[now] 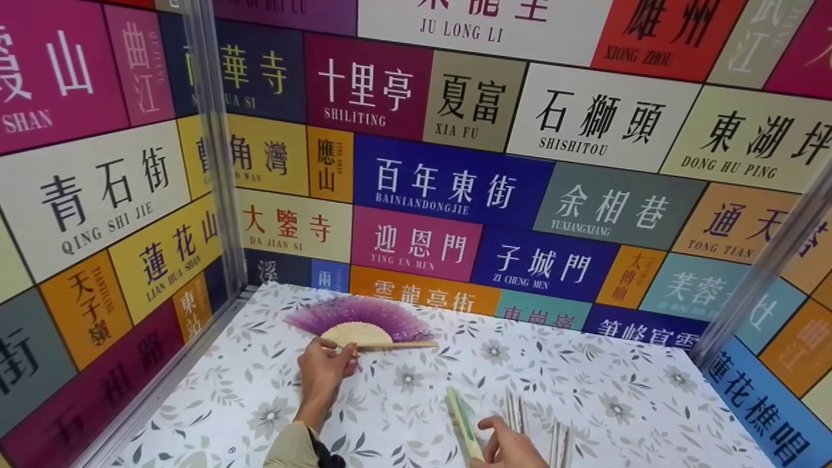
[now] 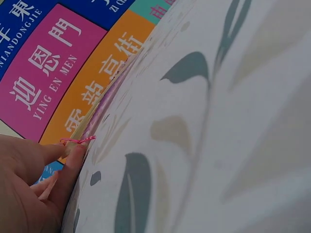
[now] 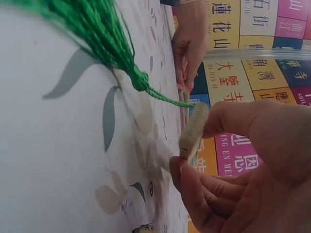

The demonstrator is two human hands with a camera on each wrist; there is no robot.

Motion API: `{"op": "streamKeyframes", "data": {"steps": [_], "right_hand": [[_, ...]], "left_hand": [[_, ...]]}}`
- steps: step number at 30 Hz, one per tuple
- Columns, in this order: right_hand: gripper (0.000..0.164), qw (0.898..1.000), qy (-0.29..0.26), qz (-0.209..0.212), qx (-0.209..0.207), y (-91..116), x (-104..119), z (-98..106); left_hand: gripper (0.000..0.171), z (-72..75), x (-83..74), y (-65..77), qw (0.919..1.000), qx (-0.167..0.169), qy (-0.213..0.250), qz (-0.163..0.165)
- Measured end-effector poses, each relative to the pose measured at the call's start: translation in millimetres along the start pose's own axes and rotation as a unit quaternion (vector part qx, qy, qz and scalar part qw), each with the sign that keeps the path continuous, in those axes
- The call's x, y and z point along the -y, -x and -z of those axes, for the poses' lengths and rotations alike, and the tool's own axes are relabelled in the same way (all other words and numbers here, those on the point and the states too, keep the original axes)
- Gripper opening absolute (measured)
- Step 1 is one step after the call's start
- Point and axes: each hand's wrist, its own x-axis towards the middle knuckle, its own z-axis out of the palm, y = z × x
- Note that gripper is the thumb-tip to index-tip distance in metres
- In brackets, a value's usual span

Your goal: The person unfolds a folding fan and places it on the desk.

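Observation:
A purple folding fan lies spread on the floral cloth, its pale ribs gathered toward the near edge. My left hand pinches it at the pivot end between thumb and fingers. In the left wrist view a pink cord loops at that pivot, close to the fingertips. Nearer to me, my right hand holds a folded green fan by its lower end. The right wrist view shows thumb and fingers on the fan's pale wooden end, from which a green tassel hangs by a cord.
Several folded fans or slim packs lie just beyond and beside the right hand. A white cloth with grey flowers covers the table. Colourful sign panels line the wall behind, with a metal post at the left corner.

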Motion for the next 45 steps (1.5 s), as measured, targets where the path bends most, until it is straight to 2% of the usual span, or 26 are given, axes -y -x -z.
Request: {"op": "streamKeyframes", "data": {"steps": [3,6,10,12,15,19,22,25,28,30,36,41,45], "right_hand": [[0.06,0.999,-0.031,-0.008,-0.024,14.0,32.2,2.7],[0.057,0.996,-0.064,-0.032,-0.058,20.0,48.2,3.9],[0.057,0.988,-0.096,-0.045,-0.11,20.6,57.3,3.5],[0.057,0.983,-0.114,-0.047,-0.136,19.2,61.4,2.0],[0.058,0.971,-0.155,-0.052,-0.175,17.9,71.0,-1.2],[0.051,0.952,-0.202,-0.045,-0.225,19.8,81.8,-4.1],[0.047,0.941,-0.229,-0.03,-0.25,22.1,87.6,-5.3],[0.047,0.929,-0.25,-0.016,-0.273,24.9,93.4,-6.0],[0.046,0.919,-0.267,-0.005,-0.29,27.9,97.8,-6.5],[0.043,0.915,-0.273,0.001,-0.297,29.7,99.4,-6.4],[0.037,0.909,-0.282,0.019,-0.306,32.8,100.9,-5.7],[0.033,0.901,-0.302,0.022,-0.311,34.3,102.5,-5.8],[0.033,0.895,-0.317,0.023,-0.315,35.1,102.9,-6.7]], "left_hand": [[0.031,-0.7,-5.0,2.8,0.9962,-0.019,-0.073,-0.044],[0.022,-7.0,-13.3,9.4,0.991,-0.011,-0.103,-0.085],[0.011,-20.0,-28.9,24.7,0.9876,0.056,-0.079,-0.123],[0.006,-27.0,-36.9,34.2,0.9821,0.103,-0.059,-0.146],[0.005,-37.3,-48.7,51.5,0.9686,0.181,-0.03,-0.168],[0.008,-52.2,-64.4,77.9,0.9409,0.285,0.0,-0.183],[0.012,-59.8,-76.7,96.8,0.9199,0.351,0.04,-0.171],[0.016,-63.8,-87.0,112.1,0.9033,0.392,0.086,-0.151],[0.018,-64.6,-94.1,123.4,0.8934,0.412,0.12,-0.132],[0.02,-64.2,-97.6,129.0,0.8909,0.416,0.134,-0.124],[0.019,-62.8,-103.2,137.3,0.8968,0.389,0.171,-0.125],[0.02,-62.3,-103.6,140.2,0.8947,0.382,0.199,-0.118],[0.021,-62.6,-102.2,140.4,0.8958,0.382,0.2,-0.107]]}}
